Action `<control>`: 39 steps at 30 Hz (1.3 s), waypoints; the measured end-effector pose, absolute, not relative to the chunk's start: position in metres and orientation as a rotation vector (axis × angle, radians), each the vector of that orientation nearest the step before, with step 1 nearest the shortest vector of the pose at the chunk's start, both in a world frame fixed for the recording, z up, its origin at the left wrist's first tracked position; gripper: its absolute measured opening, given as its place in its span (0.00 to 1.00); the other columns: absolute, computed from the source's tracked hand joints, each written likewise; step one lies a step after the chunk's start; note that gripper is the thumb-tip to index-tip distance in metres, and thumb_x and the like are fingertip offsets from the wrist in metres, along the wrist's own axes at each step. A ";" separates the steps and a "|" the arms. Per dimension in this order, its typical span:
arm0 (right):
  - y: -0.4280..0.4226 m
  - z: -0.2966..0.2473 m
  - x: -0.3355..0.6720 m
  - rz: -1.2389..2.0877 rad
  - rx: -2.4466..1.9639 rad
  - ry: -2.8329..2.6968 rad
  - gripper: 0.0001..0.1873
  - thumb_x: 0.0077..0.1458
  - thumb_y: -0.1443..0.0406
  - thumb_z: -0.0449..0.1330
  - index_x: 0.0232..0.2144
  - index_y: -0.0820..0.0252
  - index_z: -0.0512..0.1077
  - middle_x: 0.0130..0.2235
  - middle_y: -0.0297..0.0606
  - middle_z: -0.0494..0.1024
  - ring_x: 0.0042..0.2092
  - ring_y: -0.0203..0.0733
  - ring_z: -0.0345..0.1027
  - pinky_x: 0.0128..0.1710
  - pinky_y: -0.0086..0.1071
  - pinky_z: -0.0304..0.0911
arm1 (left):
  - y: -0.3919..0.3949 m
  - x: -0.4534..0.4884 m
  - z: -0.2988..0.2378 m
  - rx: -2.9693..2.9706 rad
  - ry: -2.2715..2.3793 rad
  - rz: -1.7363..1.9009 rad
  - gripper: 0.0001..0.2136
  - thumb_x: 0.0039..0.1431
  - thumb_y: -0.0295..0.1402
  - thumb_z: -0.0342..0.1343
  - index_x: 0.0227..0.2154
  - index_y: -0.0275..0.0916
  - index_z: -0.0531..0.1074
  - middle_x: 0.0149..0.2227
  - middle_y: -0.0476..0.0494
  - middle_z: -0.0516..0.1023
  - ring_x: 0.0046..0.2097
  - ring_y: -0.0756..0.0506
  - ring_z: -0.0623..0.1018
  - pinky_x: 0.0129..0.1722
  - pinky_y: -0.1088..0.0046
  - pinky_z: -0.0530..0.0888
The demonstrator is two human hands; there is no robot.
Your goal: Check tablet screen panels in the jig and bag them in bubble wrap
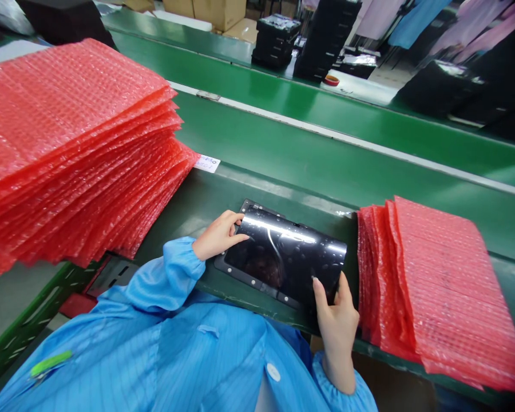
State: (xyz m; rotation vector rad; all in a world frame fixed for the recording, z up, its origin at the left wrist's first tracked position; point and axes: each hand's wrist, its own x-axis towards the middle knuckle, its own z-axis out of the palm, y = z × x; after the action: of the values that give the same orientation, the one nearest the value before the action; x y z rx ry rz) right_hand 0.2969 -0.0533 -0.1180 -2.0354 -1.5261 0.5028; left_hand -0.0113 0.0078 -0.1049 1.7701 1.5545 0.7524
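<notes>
A glossy black panel (283, 246) with bubble-like marks and bright reflections on its face is held in front of me, low over the work surface. My left hand (221, 233) pinches it at its upper left edge, thumb on the face. At its lower right corner my right hand (338, 312) is closed on it, with the thumb in front and the fingers partly hidden behind. Under the panel's left and lower edges shows a dark flat plate (234, 270) with small pale round spots along its border; the panel covers most of it.
A tall fanned stack of red bubble-wrap bags (77, 131) stands at left, a smaller stack (455, 286) at right. Beyond runs a green conveyor belt (274, 149) with a white rail (283, 119). Stacked black trays (277, 43) and a red tape roll (331, 80) sit farther back.
</notes>
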 end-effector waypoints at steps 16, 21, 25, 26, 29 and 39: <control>-0.048 -0.108 0.300 0.356 -2.247 -1.892 0.40 0.60 0.42 0.47 0.63 0.63 0.59 0.23 0.41 0.78 0.25 0.52 0.74 0.23 0.33 0.58 | -0.013 0.010 -0.096 2.207 1.992 0.157 0.22 0.67 0.43 0.41 0.59 0.40 0.63 0.47 0.37 0.70 0.42 0.41 0.76 0.28 0.70 0.70; -0.044 -0.105 0.302 -0.110 -2.300 -2.238 0.40 0.61 0.44 0.46 0.62 0.69 0.61 0.19 0.42 0.74 0.22 0.51 0.72 0.20 0.33 0.55 | -0.010 0.011 -0.090 2.323 2.014 0.073 0.22 0.68 0.43 0.39 0.58 0.38 0.65 0.44 0.38 0.73 0.41 0.41 0.76 0.26 0.69 0.68; -0.030 -0.101 0.313 -0.177 -1.899 -2.398 0.32 0.61 0.47 0.52 0.56 0.64 0.69 0.38 0.51 0.79 0.40 0.52 0.74 0.30 0.34 0.65 | -0.008 0.011 -0.086 2.442 2.027 0.020 0.21 0.69 0.40 0.39 0.56 0.37 0.68 0.42 0.40 0.74 0.41 0.41 0.75 0.27 0.67 0.68; -0.025 -0.100 0.316 -0.156 -1.792 -2.437 0.30 0.60 0.48 0.54 0.56 0.63 0.70 0.47 0.54 0.77 0.48 0.55 0.71 0.37 0.37 0.67 | -0.007 0.011 -0.086 2.467 2.027 0.020 0.20 0.69 0.40 0.40 0.55 0.37 0.68 0.42 0.40 0.74 0.42 0.41 0.75 0.27 0.67 0.68; -0.013 -0.098 0.322 -0.026 -1.650 -2.496 0.28 0.58 0.51 0.58 0.56 0.59 0.69 0.61 0.51 0.66 0.62 0.59 0.57 0.53 0.49 0.62 | -0.005 0.009 -0.087 2.542 2.007 0.028 0.21 0.69 0.38 0.40 0.55 0.36 0.69 0.41 0.39 0.75 0.43 0.39 0.74 0.28 0.66 0.68; -0.014 -0.088 0.324 0.271 -1.707 -2.452 0.44 0.50 0.47 0.63 0.63 0.62 0.58 0.65 0.51 0.61 0.65 0.59 0.52 0.61 0.64 0.44 | -0.003 -0.010 -0.106 2.668 1.735 0.111 0.27 0.66 0.44 0.42 0.61 0.31 0.62 0.66 0.33 0.59 0.65 0.29 0.57 0.57 0.44 0.59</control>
State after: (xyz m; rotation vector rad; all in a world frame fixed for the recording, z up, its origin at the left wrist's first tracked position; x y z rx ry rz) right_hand 0.3242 -0.0137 -0.0879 -1.7069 -2.4519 0.2706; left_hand -0.0100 -0.0025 -0.1060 2.6680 1.7348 0.1110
